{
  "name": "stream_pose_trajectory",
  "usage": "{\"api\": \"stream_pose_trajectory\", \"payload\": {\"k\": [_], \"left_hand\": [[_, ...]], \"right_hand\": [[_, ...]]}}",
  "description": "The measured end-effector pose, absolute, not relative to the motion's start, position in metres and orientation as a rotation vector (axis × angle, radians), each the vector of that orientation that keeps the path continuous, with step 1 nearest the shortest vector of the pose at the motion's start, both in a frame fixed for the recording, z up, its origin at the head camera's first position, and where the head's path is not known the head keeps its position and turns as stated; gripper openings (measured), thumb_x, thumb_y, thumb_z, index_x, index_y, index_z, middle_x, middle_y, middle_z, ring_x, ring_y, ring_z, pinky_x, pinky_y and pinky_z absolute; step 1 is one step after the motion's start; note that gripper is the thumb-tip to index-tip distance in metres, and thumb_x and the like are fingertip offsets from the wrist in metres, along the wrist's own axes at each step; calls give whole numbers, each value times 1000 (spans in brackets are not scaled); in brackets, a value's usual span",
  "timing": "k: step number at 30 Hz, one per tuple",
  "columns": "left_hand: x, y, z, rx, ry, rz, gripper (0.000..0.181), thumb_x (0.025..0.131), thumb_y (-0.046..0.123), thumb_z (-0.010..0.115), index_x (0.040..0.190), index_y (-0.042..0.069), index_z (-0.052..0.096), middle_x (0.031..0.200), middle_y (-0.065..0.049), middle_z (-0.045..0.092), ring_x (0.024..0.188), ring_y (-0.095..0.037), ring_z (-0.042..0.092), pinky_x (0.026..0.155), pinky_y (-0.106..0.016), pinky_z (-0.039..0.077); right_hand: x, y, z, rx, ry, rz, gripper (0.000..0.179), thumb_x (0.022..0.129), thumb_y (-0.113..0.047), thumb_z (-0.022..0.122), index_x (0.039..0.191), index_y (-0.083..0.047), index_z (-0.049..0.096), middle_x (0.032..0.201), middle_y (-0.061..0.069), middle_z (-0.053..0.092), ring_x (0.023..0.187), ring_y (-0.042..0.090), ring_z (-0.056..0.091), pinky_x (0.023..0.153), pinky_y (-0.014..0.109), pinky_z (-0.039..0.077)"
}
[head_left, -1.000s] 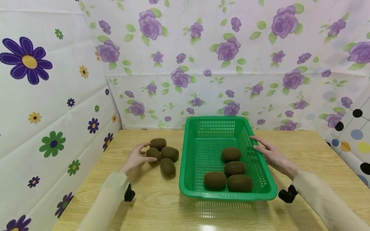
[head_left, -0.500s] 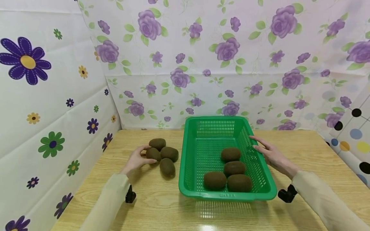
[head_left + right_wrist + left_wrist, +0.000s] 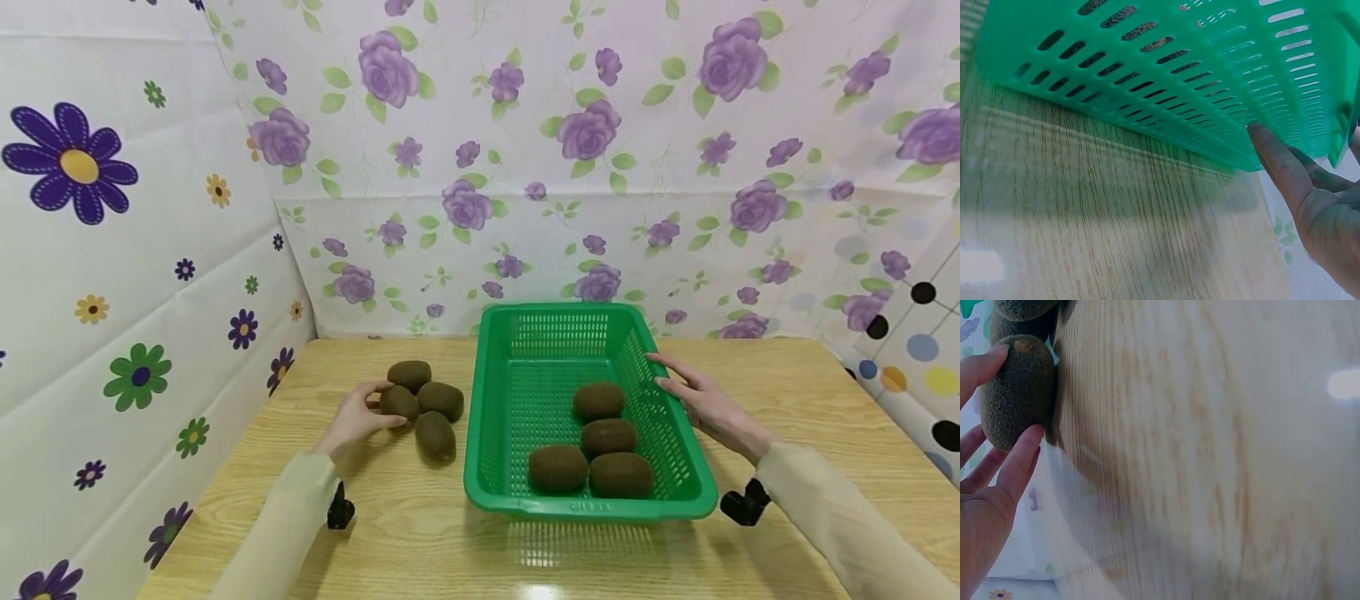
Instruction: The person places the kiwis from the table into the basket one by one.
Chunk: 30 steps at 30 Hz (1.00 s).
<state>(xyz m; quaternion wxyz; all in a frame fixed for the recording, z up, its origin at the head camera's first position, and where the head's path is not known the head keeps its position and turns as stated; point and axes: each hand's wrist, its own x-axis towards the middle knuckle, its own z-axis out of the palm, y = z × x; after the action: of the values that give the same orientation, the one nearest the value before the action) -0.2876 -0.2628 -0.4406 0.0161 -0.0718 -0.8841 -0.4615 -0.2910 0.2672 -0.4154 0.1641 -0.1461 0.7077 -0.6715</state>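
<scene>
At the left, my left hand [image 3: 357, 422] pinches a brown fuzzy kiwi [image 3: 400, 404] between thumb and fingers. In the left wrist view this kiwi [image 3: 1019, 394] stands out, thumb on one side and fingers on the other. Three more kiwis cluster right around it: one behind [image 3: 408, 375], one to the right [image 3: 441, 401] and one in front [image 3: 436, 437]. My right hand [image 3: 712, 407] holds the right rim of a green plastic basket [image 3: 476, 433]. In the right wrist view its fingers press the basket's slotted outer wall [image 3: 1210, 106].
Several kiwis [image 3: 558, 468] lie inside the basket, toward its near and right side. Everything stands on a light wooden table [image 3: 405, 533]. A flower-print cloth [image 3: 465, 250] hangs behind, and another patterned cloth [image 3: 150, 292] covers the left side.
My left hand's fingers have settled round the kiwi, with only slight movement. The right hand, the basket and the other kiwis have stayed in place.
</scene>
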Motion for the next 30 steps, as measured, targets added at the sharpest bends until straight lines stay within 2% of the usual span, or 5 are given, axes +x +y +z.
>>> {"api": "stream_pose_trajectory", "payload": {"k": [11,16,22,27,30], "left_hand": [[-284,-273,-429,-222,-2742,-1548,71,71,22,79,130,1,45,132,-22,38,107,-38,48,81,-41,45],[-285,-279,-419,-233,-2758,-1566,71,70,24,79,129,3,47,132,-19,39,107,-37,48,79,-40,46],[-288,-283,-408,-302,-2720,-1620,69,71,21,79,129,3,48,133,-17,38,108,-40,46,77,-42,48],[-287,-283,-398,-349,-2718,-1636,66,72,22,78,130,6,49,135,-17,35,111,-40,44,77,-43,48],[-288,-282,-392,-387,-2724,-1600,65,73,23,78,129,8,50,135,-15,36,111,-39,43,77,-42,48]], "right_hand": [[-291,269,-417,-414,2006,-1922,56,98,-23,42,147,-17,14,132,31,26,81,23,62,72,45,49],[-292,268,-416,-434,1983,-1932,56,98,-22,41,147,-16,13,140,25,15,98,33,56,74,47,48],[-292,267,-415,-446,1984,-1932,56,98,-21,41,146,-14,13,141,26,11,100,34,54,74,47,48],[-292,268,-416,-444,2012,-1920,56,98,-23,42,146,-15,14,143,21,8,86,23,60,73,45,49],[-292,268,-417,-433,2040,-1908,56,98,-24,43,146,-16,16,132,26,25,69,15,58,71,43,50]]}}
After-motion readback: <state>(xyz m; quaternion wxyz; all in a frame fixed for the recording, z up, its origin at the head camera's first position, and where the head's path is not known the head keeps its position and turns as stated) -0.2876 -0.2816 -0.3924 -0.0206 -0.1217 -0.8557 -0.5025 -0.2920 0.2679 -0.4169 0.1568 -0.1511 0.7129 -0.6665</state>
